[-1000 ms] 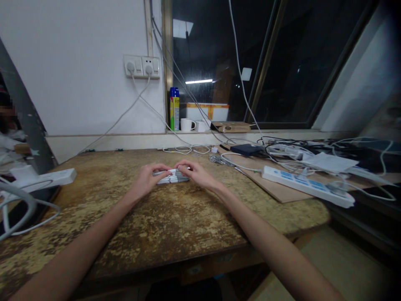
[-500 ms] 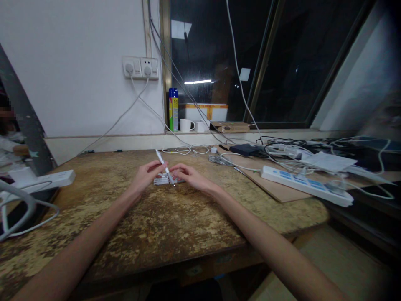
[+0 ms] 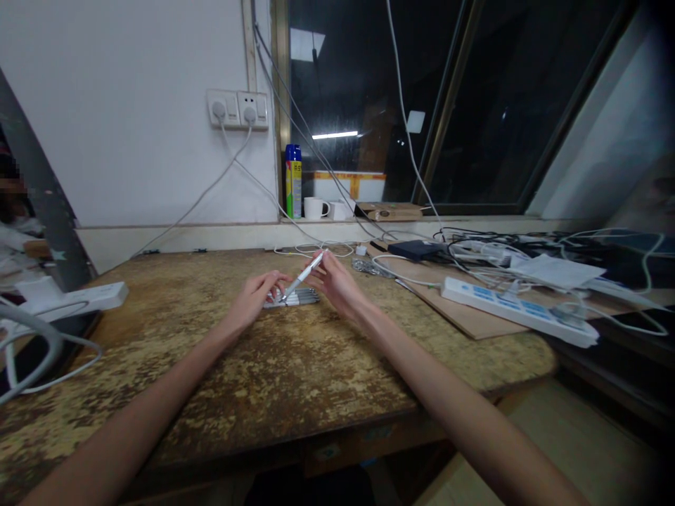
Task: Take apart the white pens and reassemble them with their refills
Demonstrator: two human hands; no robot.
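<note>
A white pen (image 3: pixel 306 275) slants over the table, its upper end pinched in the thumb and fingers of my right hand (image 3: pixel 340 284). Its lower end points down and left, close to the fingers of my left hand (image 3: pixel 258 292). That hand hovers loosely curled with fingers apart, and I see nothing gripped in it. Beneath the two hands, several similar white and grey pens (image 3: pixel 303 298) lie side by side in a row. My left fingers cover the left end of this row; whether they touch it I cannot tell.
The worn wooden table (image 3: pixel 285 379) carries a power strip (image 3: pixel 517 309) on a brown board (image 3: pixel 448 302) at right, with tangled cables behind. Another white strip (image 3: pixel 100 299) and cables stand at left. A spray can (image 3: pixel 294 183) and white mug (image 3: pixel 315 208) stand on the sill.
The pen has passed from my left hand to my right and now leans the other way, its upper end to the right. My left hand has let go, uncovering more of the row.
</note>
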